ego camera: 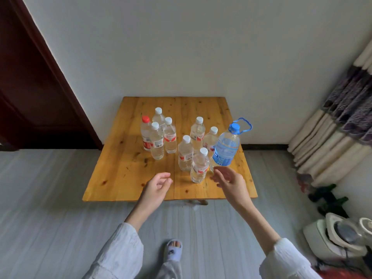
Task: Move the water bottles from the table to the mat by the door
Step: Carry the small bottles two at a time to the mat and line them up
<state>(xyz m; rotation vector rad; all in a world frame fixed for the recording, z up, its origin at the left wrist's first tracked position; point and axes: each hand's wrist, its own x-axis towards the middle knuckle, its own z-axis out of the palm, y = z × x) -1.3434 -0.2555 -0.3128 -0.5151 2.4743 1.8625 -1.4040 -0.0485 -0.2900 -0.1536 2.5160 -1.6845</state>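
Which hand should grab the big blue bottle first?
Probably the right hand: it is open just below the big blue bottle. The left hand sits farther off, across the nearest small bottle.

Seven white-capped bottles [156, 143], one red-capped bottle [145, 135] and one large blue-capped bottle [226, 148] stand on one table [120, 168].

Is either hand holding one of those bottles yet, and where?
No. Both the left hand and right hand are empty, reaching toward the nearest bottle.
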